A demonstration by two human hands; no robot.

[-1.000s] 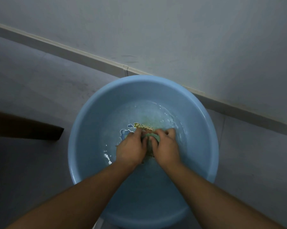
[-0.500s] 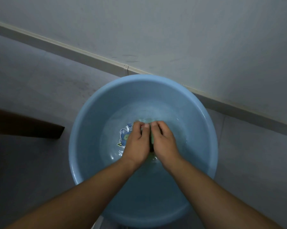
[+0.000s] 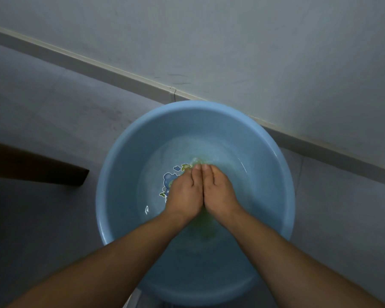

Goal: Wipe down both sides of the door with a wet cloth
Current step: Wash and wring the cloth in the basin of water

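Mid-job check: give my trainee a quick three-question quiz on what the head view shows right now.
1. Multiple choice: where is the green cloth?
A) hung on the wall
B) in the water, pressed under the left hand and right hand
C) spread on the floor
2. True or false: the two hands are held well apart.
3. Short answer: what shows on the bottom of the blue basin, just left of the left hand?

Key
1. B
2. False: they touch side by side.
3. A blue cartoon print.
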